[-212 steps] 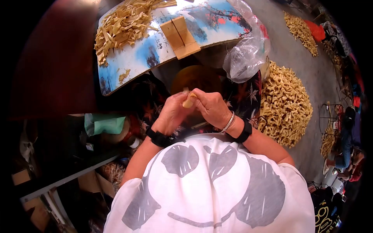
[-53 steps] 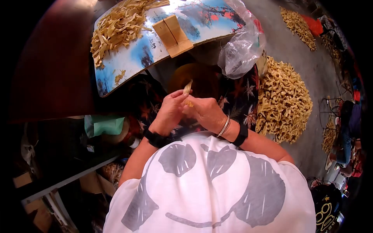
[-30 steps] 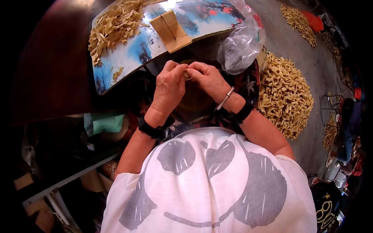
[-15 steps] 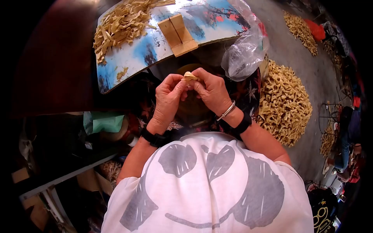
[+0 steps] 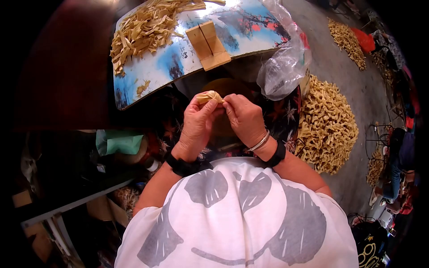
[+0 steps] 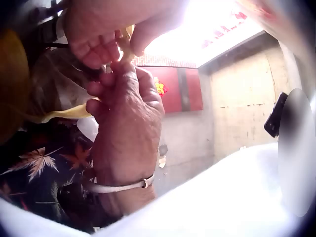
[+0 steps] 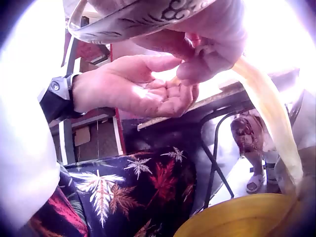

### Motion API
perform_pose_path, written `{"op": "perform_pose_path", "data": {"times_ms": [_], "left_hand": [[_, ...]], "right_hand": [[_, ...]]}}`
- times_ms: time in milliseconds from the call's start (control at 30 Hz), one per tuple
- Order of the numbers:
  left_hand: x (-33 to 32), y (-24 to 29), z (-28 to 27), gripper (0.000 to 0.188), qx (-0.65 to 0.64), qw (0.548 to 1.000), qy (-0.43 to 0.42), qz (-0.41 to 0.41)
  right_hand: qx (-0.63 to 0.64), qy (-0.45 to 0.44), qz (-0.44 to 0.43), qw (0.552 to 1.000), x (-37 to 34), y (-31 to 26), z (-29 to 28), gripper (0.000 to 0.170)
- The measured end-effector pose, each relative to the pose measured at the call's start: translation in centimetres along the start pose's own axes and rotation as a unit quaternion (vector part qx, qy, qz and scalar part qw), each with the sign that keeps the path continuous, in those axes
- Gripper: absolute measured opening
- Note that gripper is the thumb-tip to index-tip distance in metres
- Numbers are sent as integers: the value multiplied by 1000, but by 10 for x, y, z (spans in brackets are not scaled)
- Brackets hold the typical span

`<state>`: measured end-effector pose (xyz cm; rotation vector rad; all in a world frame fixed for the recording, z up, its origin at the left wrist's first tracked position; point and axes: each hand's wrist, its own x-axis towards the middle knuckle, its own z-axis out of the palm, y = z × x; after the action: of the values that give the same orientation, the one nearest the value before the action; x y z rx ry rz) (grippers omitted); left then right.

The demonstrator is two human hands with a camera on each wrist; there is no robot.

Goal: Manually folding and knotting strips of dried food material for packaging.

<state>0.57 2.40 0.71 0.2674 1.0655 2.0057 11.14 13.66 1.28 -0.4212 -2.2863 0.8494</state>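
Observation:
Both hands meet over the lap in the head view. My left hand [image 5: 196, 120] pinches a pale yellow, ribbed, folded strip [image 5: 209, 95] between thumb and fingers. The fingertips of my right hand [image 5: 246, 117] pinch the strip's narrow right end. In the right wrist view a long pale strip [image 7: 269, 98] hangs from beside the right hand [image 7: 212, 54] down over a yellow basin [image 7: 242, 217]. The left hand [image 7: 133, 86] faces it there, palm up. In the left wrist view the right hand [image 6: 128, 118] reaches up to the left hand [image 6: 113, 24]; fingers partly hide the piece.
A painted table [image 5: 156, 67] stands in front, bearing a heap of dry yellow strips [image 5: 143, 33] and a slotted wooden stand [image 5: 208, 44]. A clear plastic bag [image 5: 281, 76] hangs at its right edge. On the floor at right lies a large pile of knotted yellow pieces [image 5: 328, 129].
Through the earlier frames the hands turn and work the yellow piece. Half a second ago it sat small between both hands' fingertips; now it lies longer across the left fingers, its end in the right.

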Motion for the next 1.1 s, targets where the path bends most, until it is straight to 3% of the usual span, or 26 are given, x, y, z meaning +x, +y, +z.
{"op": "perform_pose_path", "data": {"times_ms": [100, 200, 300, 333, 433, 533, 633, 733, 833, 933, 1033, 1100], "left_hand": [[2, 3, -1, 27, 70, 997, 19, 25], [3, 14, -1, 27, 92, 995, -34, -23], [4, 8, -3, 28, 73, 994, -64, -60], [4, 5, -2, 28, 62, 994, -64, -66], [0, 4, 0, 26, 111, 990, -53, -72], [-6, 1, -4, 24, 174, 981, -62, -60], [-12, 5, -1, 19, 285, 956, -59, -28], [-10, 5, -8, 16, 339, 940, -15, 26], [-9, 4, 2, 11, 251, 966, 13, 59], [-9, -4, 2, 10, 239, 969, 26, 63], [-15, 9, -16, 9, 190, 981, 1, -39], [-15, 15, -20, 8, 179, 982, -1, -56]], "right_hand": [[41, 13, -26, 999, -4, 0, 7, 14], [115, -17, 84, 990, 13, 0, -5, 23], [217, -92, 135, 962, 18, 17, 2, 32], [295, -112, 176, 933, 18, 18, 6, 29], [349, -132, 232, 898, 17, 20, 2, 26], [195, -59, 138, 969, 16, 18, 2, 22], [187, -58, 146, 970, 17, 18, 2, 18], [406, -138, 274, 861, 18, 21, -1, 16], [540, -197, 303, 760, 15, 12, -2, 21], [483, -185, 291, 805, 15, 9, 2, 18], [439, -158, 279, 839, 20, 19, 0, 13], [451, -168, 307, 821, 23, 23, -3, 11]]}}
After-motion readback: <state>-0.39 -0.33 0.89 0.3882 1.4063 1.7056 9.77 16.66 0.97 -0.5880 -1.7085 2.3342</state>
